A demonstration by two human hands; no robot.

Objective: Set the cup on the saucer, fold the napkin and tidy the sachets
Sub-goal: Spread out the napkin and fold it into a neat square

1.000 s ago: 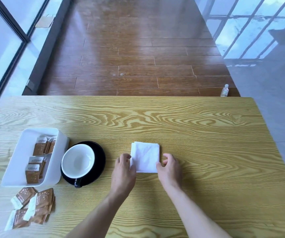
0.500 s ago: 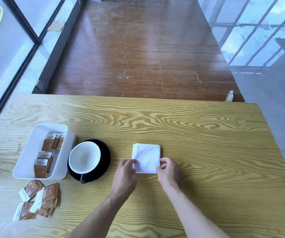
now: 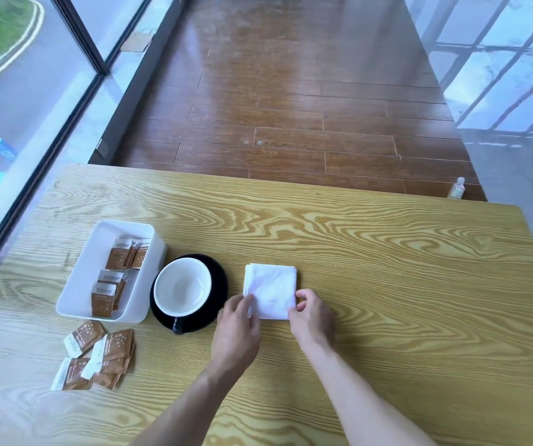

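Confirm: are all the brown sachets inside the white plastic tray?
No, several brown sachets lie loose on the wooden table in front of the white plastic tray.

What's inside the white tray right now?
The white tray holds brown sachets standing in rough groups along its right side; its left side shows bare bottom. The sachets overlap, so their count stays unclear. More loose sachets lie on the table outside it.

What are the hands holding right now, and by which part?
The folded napkin lies on the table; left hand and right hand pinch its two near corners.
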